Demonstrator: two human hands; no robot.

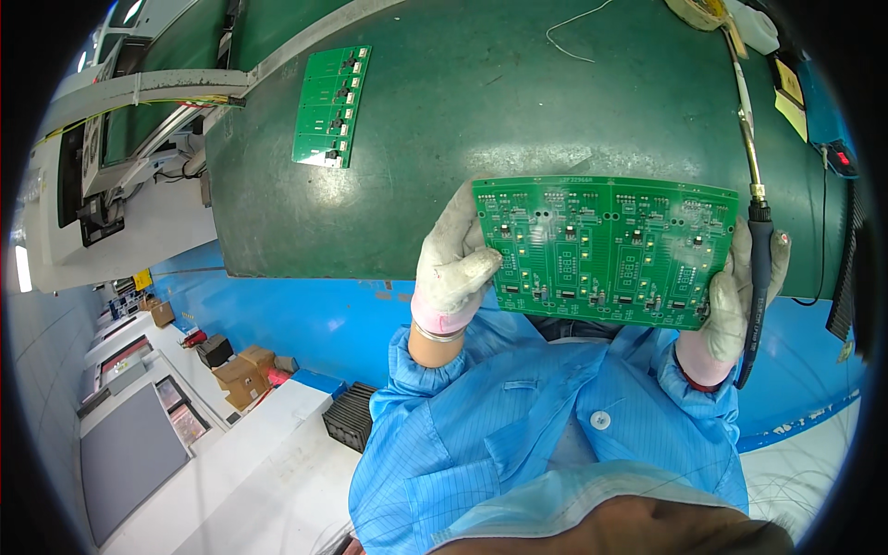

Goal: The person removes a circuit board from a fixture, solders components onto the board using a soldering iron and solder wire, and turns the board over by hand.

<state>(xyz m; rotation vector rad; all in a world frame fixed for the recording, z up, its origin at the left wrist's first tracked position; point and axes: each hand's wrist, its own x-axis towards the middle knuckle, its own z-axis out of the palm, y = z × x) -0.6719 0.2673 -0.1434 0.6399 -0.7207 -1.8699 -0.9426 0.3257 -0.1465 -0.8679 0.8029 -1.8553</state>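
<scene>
A large green circuit board [606, 250] is held up in front of my chest, its face with small components turned toward view. My gloved left hand [453, 268] grips its left edge, thumb on the front and the other fingers partly hidden behind. My gloved right hand [733, 305] pinches the lower right edge. A soldering iron [758, 259] with a dark handle also sits in that right hand, crossing in front of the fingers, its metal shaft pointing away over the table. A second, smaller green board [331, 106] with black and white parts lies on the table at far left.
The green mat-topped table [416, 120] has its near edge just beyond my body. A thin wire [555, 39] lies at the back. On the right stand a blue soldering station [828, 120], a white bottle [757, 30] and a yellow round container [696, 11]. Cardboard boxes [243, 375] sit at far left.
</scene>
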